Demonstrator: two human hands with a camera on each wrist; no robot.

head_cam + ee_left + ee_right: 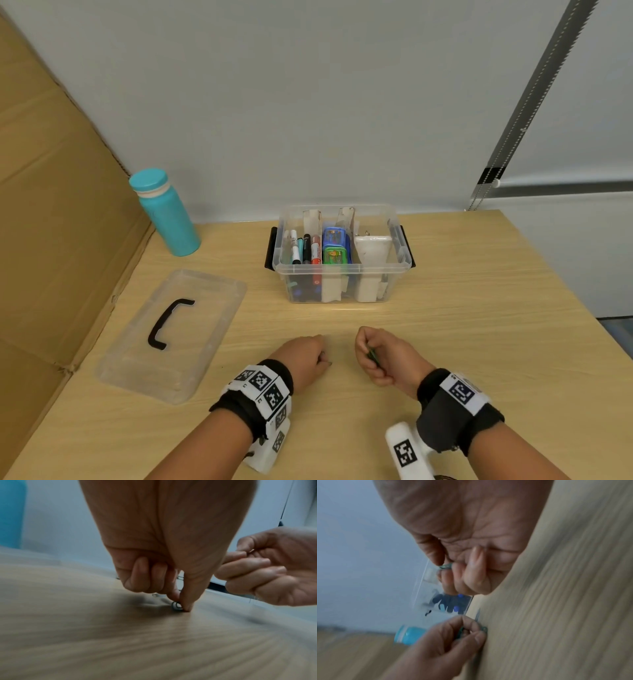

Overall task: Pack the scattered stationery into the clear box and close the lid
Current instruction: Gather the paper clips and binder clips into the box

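The clear box [342, 270] stands open mid-table, holding markers [306, 248], small coloured cases [335, 246] and white dividers. Its clear lid [171, 332] with a black handle lies flat to the left. Near the front edge, my left hand [327, 359] pinches a small green paper clip [177, 606] against the tabletop between thumb and forefinger. Beside it, my right hand [368, 354] is raised slightly, fingers curled round small green paper clips [446, 566]. In the right wrist view the left hand [477, 631] shows low down with its paper clip [485, 629].
A teal bottle [164, 212] stands at the back left against a cardboard wall [51, 205]. The wooden table [479, 342] runs to an edge on the right. A window blind cord [534, 96] hangs at the back right.
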